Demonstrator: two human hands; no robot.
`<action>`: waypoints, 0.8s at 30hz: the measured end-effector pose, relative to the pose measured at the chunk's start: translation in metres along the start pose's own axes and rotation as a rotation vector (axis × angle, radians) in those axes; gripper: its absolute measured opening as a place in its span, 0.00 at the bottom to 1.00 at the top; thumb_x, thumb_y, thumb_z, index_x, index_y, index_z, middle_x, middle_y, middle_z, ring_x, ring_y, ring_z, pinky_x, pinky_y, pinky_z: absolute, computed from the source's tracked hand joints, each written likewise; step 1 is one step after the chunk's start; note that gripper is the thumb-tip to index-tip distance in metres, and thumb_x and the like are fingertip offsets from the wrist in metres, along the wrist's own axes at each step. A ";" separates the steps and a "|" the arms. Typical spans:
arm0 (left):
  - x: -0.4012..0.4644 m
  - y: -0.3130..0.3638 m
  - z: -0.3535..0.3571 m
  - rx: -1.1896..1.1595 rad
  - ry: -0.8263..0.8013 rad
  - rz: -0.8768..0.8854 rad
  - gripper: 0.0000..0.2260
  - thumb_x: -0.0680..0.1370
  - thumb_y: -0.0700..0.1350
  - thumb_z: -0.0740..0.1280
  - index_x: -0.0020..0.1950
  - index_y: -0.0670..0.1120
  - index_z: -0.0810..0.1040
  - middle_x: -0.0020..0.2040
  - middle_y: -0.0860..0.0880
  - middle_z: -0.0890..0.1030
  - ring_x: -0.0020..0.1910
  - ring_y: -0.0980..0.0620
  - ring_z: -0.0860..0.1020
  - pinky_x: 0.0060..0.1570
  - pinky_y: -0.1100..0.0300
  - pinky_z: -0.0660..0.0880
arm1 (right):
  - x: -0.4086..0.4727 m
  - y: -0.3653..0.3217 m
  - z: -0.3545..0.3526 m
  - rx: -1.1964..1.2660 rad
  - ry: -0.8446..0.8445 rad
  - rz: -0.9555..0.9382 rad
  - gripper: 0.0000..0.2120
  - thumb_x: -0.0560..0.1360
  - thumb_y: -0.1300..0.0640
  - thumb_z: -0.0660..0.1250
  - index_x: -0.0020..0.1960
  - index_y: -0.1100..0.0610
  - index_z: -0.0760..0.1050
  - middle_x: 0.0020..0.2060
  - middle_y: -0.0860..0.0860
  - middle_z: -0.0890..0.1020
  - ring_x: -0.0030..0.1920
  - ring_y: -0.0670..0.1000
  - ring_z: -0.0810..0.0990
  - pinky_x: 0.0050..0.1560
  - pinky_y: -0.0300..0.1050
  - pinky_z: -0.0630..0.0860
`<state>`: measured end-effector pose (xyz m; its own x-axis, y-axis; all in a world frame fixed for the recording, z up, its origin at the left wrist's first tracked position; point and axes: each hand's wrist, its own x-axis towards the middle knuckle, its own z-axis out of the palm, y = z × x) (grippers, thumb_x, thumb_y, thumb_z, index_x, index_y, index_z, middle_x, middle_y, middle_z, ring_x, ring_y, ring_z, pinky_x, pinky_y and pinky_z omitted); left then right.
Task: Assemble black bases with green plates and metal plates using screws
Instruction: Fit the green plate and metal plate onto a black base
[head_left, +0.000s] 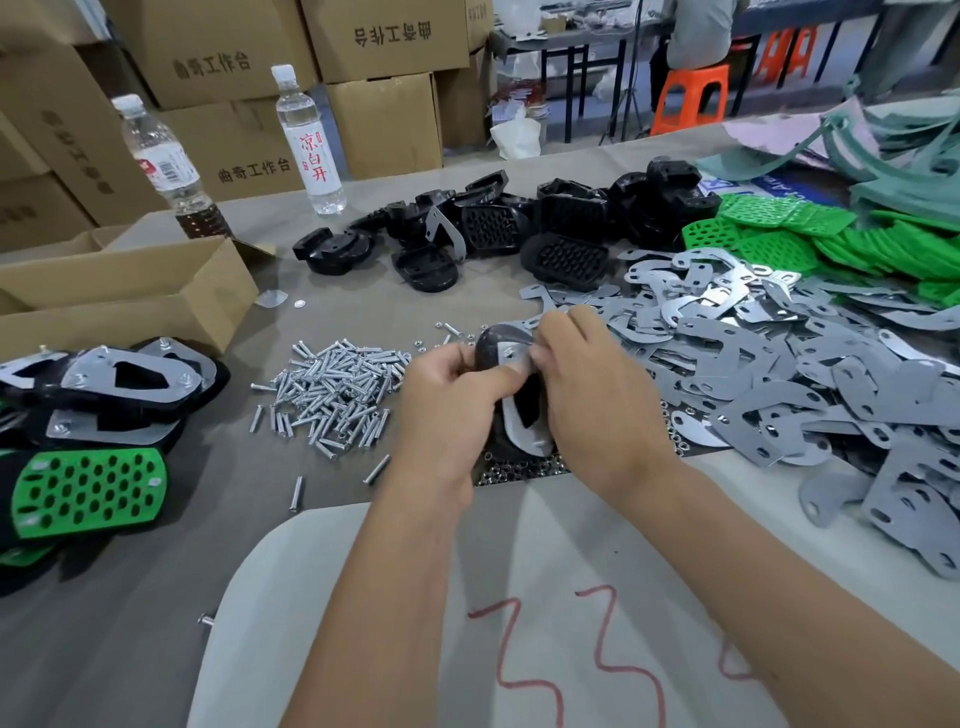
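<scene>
Both hands hold one black base with a metal plate laid on it, lifted just above the table at the centre. My left hand grips its left side with curled fingers. My right hand grips the right side, fingertips pinching at the plate's upper end. A heap of screws lies left of the hands. Loose metal plates spread to the right. Black bases are piled at the back, green plates at the back right. Small nuts lie under the hands.
Finished assemblies are stacked at the left edge, beside an open cardboard box. Two bottles stand at the back left. Cardboard cartons line the far side. A white sheet with red marks lies under my forearms.
</scene>
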<state>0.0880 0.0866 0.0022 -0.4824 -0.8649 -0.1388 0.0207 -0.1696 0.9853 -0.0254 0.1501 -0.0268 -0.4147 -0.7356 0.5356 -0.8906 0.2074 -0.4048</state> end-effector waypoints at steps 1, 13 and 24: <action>-0.001 -0.001 0.003 -0.003 0.004 0.008 0.04 0.74 0.37 0.76 0.45 0.40 0.81 0.43 0.38 0.85 0.42 0.43 0.83 0.46 0.42 0.81 | 0.001 0.000 0.000 0.017 0.024 0.021 0.09 0.82 0.50 0.49 0.47 0.52 0.63 0.45 0.48 0.68 0.35 0.58 0.72 0.32 0.53 0.69; 0.017 -0.002 -0.021 -0.095 0.285 0.005 0.07 0.74 0.37 0.77 0.36 0.44 0.87 0.40 0.40 0.87 0.43 0.36 0.87 0.48 0.33 0.83 | 0.007 0.033 -0.020 -0.018 -0.433 0.043 0.06 0.80 0.46 0.70 0.49 0.47 0.78 0.47 0.44 0.70 0.55 0.48 0.69 0.49 0.49 0.69; 0.015 -0.005 -0.021 -0.085 0.190 -0.067 0.04 0.72 0.36 0.78 0.45 0.42 0.86 0.42 0.41 0.88 0.35 0.44 0.85 0.37 0.48 0.85 | 0.007 0.032 -0.019 0.428 -0.165 0.192 0.09 0.81 0.61 0.69 0.43 0.53 0.76 0.31 0.44 0.81 0.30 0.49 0.76 0.31 0.46 0.73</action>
<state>0.0992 0.0648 -0.0073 -0.3113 -0.9226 -0.2278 0.0716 -0.2618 0.9625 -0.0601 0.1641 -0.0214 -0.4981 -0.8096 0.3105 -0.6299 0.0917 -0.7713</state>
